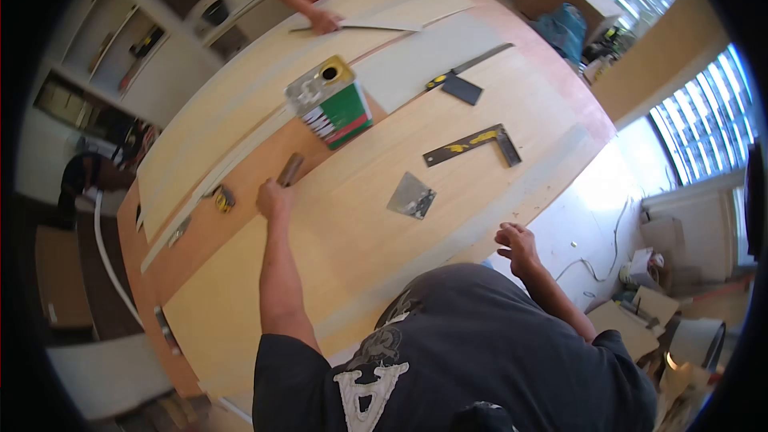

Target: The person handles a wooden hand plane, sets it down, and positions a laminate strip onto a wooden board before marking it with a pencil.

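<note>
My left hand (274, 199) is closed around one end of a short brown piece that looks like wood (291, 168), over the wooden panel (336, 216). Just beyond it stands a green, white and red metal can (340, 116) with an opening in its top. At the near edge of the panel my right hand (518, 248) hangs in the air, holding nothing, its fingers loosely bent and apart. A flat square scraper plate (411, 196) with dark smears lies between my hands. Farther off is a try square (474, 144) with yellow smears.
A hand saw (484, 56) and a dark flat block (462, 90) lie beyond the square. On the left are a tape measure (223, 199) and a metal tool (179, 230). Across the panel, a co-worker's hand (325, 22) rests on a long thin strip (372, 28). Boxes and clutter line the right.
</note>
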Tool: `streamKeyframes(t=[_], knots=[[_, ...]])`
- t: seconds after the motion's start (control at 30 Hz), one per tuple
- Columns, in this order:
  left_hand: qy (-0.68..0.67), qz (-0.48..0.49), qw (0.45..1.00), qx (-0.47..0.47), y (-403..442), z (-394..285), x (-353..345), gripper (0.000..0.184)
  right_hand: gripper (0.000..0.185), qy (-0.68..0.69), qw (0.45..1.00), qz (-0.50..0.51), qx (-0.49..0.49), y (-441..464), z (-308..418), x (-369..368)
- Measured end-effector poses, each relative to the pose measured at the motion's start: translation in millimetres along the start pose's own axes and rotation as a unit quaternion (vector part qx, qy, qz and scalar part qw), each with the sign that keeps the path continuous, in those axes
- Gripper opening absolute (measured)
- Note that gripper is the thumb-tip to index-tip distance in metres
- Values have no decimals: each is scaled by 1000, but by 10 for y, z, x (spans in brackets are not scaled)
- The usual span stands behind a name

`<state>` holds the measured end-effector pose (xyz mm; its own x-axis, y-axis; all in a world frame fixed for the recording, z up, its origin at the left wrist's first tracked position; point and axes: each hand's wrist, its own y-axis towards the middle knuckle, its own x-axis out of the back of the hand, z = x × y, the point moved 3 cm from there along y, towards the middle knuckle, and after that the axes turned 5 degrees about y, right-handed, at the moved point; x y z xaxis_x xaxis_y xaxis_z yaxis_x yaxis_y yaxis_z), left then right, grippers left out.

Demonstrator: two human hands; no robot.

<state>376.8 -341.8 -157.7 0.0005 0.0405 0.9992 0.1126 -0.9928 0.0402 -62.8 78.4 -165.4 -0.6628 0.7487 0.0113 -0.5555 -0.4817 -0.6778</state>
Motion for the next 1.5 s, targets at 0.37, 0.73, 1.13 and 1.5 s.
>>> streamKeyframes(t=[0.37,0.73,1.13,1.5], knots=[[122,-104,986,-55,258,-171,13,31,35,33,975,-76,207,45,914,571],[-274,-161,931,-182,-2163,-940,-223,51,48,43,710,-139,689,-1428,3127,585],[-731,379,546,-156,-3107,-1756,977,17,25,-218,814,400,362,-898,796,-796],[-700,513,475,-147,-3455,-2164,904,23,19,-195,891,332,240,-859,792,-169]])
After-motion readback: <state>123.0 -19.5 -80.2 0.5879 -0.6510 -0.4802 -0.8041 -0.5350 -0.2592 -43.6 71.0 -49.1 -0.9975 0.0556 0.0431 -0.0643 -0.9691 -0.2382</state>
